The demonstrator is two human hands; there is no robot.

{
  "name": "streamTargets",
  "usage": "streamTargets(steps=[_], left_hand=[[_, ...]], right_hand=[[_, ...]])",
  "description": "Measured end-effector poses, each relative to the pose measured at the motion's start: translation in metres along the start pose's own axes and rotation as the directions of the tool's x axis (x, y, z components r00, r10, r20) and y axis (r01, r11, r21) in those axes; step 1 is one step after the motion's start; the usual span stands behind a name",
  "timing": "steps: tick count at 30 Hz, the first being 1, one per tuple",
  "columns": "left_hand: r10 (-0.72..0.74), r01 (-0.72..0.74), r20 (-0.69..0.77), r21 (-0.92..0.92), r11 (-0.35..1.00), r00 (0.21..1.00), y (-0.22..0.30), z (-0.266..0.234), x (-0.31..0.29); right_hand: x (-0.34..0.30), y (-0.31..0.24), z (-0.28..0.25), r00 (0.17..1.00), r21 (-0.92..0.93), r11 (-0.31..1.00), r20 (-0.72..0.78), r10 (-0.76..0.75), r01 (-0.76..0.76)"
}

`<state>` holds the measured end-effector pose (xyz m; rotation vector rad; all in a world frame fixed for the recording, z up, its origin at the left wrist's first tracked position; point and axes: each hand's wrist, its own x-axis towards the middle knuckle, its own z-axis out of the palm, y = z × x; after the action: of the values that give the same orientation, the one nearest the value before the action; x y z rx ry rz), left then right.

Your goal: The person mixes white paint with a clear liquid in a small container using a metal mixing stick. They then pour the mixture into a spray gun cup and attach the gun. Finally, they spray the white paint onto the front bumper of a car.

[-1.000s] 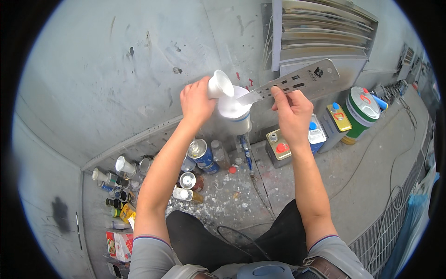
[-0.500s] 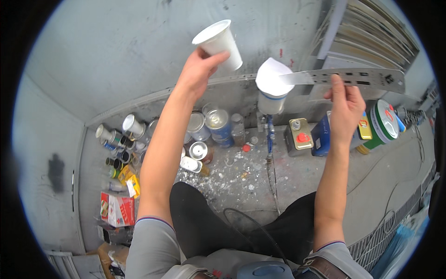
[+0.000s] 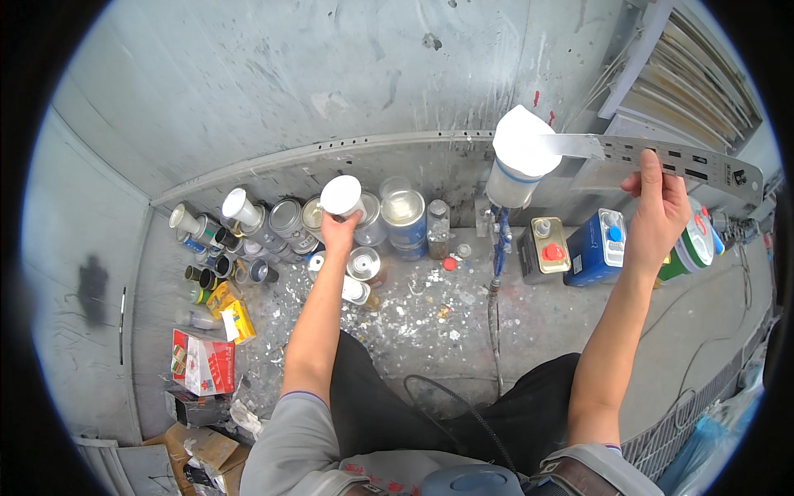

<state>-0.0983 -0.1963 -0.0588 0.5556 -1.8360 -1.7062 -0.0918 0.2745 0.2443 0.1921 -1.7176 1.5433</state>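
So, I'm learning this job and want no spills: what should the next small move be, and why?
Probably set the cup down by the cans: the left hand holds it near them, apart from the funnel, while the right hand holds the ruler with its tip at the funnel's edge. A freed left hand could then steady the funnel.
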Motion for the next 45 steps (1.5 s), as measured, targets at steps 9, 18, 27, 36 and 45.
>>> streamTargets(steps=[9,18,27,36,45], left_hand=[[0.198,-0.130,-0.104,0.457,0.880,0.975,-0.021,-0.023,-0.049],[0.370,-0.460,0.467,0.091,0.883,0.803,0.228,0.149,-0.050],[0.323,-0.734,0.791,0.221,0.642,0.520,0.261,0.269,0.008],[0.301,-0.666,0.735,0.264,0.698,0.608,0.264,0.274,0.013],[0.308,-0.582,0.662,0.239,0.777,0.683,0.278,0.264,0.008]], right_hand=[[0.001,0.005,-0.004,0.999,0.045,0.999,0.025,-0.028,0.026],[0.002,0.003,0.001,1.000,0.186,0.982,0.031,0.002,-0.008],[0.001,0.004,-0.011,0.999,0.155,0.987,0.034,0.031,-0.036],[0.005,0.009,-0.016,1.000,0.180,0.984,0.007,-0.004,0.002],[0.006,0.009,-0.021,1.000,0.208,0.978,0.018,0.001,-0.005]])
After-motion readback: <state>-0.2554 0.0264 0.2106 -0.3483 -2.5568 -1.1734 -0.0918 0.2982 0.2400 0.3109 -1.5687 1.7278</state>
